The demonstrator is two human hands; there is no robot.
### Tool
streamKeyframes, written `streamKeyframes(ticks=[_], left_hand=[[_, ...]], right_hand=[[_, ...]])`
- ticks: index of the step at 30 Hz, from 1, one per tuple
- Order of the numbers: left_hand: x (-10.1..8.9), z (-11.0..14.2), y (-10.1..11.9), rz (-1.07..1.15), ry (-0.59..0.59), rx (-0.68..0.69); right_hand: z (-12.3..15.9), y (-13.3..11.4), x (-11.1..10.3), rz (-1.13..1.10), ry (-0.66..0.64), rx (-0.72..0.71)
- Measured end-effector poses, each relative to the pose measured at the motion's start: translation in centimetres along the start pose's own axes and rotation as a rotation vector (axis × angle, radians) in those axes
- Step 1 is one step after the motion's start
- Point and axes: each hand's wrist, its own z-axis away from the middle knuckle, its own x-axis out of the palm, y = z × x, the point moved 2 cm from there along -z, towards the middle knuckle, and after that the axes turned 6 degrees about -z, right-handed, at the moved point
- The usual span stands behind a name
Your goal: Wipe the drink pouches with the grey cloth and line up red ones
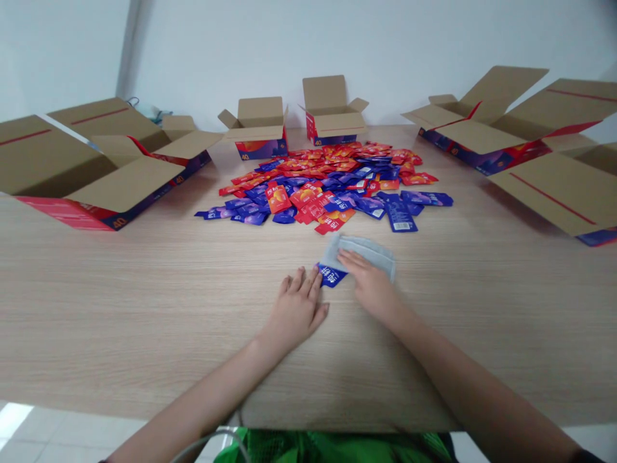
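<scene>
A small blue packet with white lettering point(331, 276) lies flat on the table, partly covered by a folded pale grey cloth point(373, 249). My left hand point(297, 307) rests palm down with its fingers spread, fingertips touching the packet's left edge. On the cloth is my right hand point(375, 288), its fingers together and holding it against the packet; the thumb is hidden. Just beyond the cloth spreads a loose heap of red-orange packets point(308, 196) and blue packets point(400, 212).
Open cardboard boxes surround the heap: a large box point(91, 209) among those at left, two smaller boxes point(263, 149) point(335, 138) at the back, and large boxes point(486, 157) at right. The wooden table point(120, 308) ends near my body; a wall stands behind.
</scene>
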Motion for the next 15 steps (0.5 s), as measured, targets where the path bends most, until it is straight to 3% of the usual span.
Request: streamKeyframes(ticks=[3,10,15], left_hand=[[0.1,-0.1,0.0,-0.016,0.007,-0.013],[-0.4,-0.2,0.0,-0.02,-0.013,-0.03],[-0.4,-1.6,-0.6,-0.009,0.018,-0.033]], right_hand=[[-0.1,1.3,-0.9,0.104,0.09,0.147],[0.4,-2.0,0.7,0.089,-0.05,-0.066],[0.0,1.0,-1.4,0.041,0.087,0.133]])
